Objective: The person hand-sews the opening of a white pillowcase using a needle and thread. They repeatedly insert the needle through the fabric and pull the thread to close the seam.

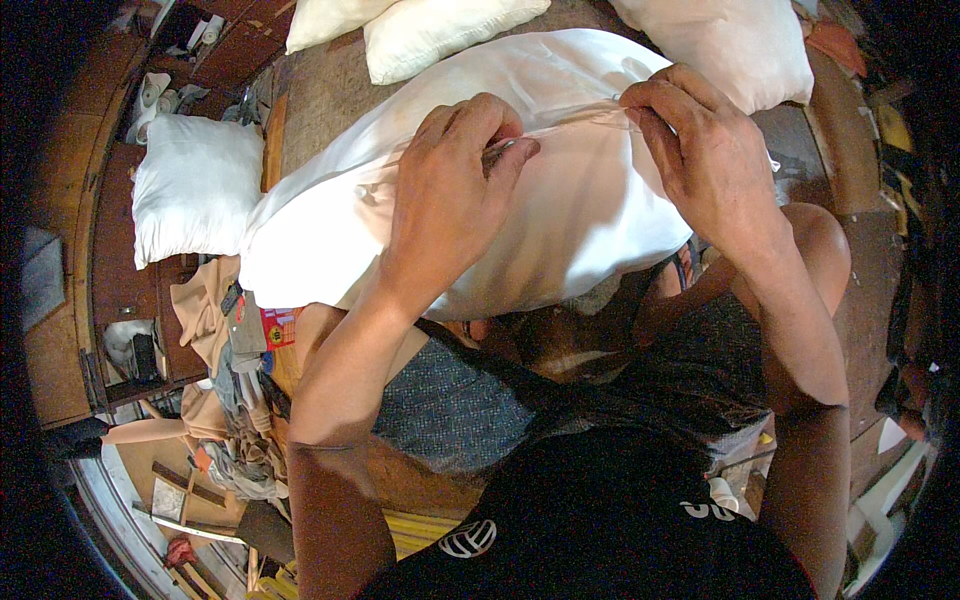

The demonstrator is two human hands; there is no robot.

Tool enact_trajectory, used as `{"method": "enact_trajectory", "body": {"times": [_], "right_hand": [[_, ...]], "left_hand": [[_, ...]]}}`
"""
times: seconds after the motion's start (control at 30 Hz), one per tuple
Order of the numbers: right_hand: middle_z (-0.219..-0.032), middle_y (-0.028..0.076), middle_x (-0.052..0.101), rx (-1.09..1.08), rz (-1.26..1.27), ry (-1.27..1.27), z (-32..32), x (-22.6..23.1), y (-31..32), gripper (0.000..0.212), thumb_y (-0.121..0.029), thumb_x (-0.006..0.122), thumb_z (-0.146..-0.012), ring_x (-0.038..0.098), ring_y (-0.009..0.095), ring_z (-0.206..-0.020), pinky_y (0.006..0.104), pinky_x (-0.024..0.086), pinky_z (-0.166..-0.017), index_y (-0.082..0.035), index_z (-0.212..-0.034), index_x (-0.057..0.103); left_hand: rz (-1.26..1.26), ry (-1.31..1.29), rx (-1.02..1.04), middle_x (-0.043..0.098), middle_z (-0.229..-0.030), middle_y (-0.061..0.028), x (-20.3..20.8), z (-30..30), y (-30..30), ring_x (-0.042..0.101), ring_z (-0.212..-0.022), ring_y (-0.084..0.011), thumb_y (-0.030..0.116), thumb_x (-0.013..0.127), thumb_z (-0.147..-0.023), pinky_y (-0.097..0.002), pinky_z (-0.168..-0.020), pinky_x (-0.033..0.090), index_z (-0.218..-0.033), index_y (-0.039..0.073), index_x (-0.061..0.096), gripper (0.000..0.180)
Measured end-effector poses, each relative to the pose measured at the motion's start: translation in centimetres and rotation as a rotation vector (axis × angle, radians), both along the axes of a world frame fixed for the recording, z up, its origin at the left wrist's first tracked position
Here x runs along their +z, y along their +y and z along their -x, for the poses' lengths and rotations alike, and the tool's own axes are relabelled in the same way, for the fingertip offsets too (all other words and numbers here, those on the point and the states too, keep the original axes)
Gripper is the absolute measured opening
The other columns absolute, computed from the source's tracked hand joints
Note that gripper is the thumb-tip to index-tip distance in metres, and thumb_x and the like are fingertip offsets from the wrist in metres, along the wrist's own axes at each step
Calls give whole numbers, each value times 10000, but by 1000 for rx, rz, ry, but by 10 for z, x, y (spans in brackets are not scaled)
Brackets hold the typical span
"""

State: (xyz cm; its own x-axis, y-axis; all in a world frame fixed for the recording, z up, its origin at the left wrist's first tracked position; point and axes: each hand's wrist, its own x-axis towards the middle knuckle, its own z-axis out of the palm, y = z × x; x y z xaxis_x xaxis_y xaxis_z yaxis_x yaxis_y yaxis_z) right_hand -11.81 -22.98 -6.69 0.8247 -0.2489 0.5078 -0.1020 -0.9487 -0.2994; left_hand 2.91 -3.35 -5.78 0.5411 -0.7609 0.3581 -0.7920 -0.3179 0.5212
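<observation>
A large white pillow (570,200) lies across my lap and the low wooden surface, its raised seam running between my hands. My left hand (450,180) is closed at the seam, thumb and forefinger pinched together. A small shiny bit shows between those fingertips, too small to name. At the other end of this stretch of seam, my right hand (695,140) pinches the fabric edge with thumb and curled fingers. The cloth between the two hands is pulled fairly straight. What lies under my palms is hidden.
Other white pillows lie around: one at left (197,188), one at the far side (445,35), one at far right (725,50). Crumpled clothes (235,400) are heaped left of my knee. A wooden cabinet (120,200) stands at the left.
</observation>
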Motion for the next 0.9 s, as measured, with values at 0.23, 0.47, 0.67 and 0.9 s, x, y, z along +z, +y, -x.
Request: {"method": "enact_trajectory", "body": {"times": [0.23,0.47,0.67,0.9], "right_hand": [[-1038,157,689,-9,-43,1,-1,1,2,118,-97,670,-971,703,394,-937,456,575,-820,-45,-1061,727],[-1230,20,657,204,-585,-188,0,5,0,436,-64,660,-994,541,47,-843,205,442,-693,-72,-1430,636],[-1041,-5,702,255,-1084,-79,7,18,12,331,-228,598,-1090,534,14,-772,173,408,-599,-39,-1346,689],[-989,38,755,188,-1137,-185,-6,-6,29,224,-182,639,-1069,677,88,-886,236,505,-673,-13,-1199,707]], "left_hand": [[57,-104,-145,704,-945,-159,-9,-10,0,662,-925,-358,100,735,-895,-437,-859,521,-983,20,749,120],[100,8,-69,704,-957,-158,-10,-9,3,670,-938,-360,46,711,-848,-428,-874,526,-969,15,743,128],[66,18,-51,706,-965,-154,-3,-4,6,675,-946,-361,24,688,-826,-426,-883,531,-972,13,736,154],[77,-19,-64,712,-969,-141,-3,-5,6,678,-951,-352,35,707,-838,-427,-862,533,-965,21,737,131]]}}
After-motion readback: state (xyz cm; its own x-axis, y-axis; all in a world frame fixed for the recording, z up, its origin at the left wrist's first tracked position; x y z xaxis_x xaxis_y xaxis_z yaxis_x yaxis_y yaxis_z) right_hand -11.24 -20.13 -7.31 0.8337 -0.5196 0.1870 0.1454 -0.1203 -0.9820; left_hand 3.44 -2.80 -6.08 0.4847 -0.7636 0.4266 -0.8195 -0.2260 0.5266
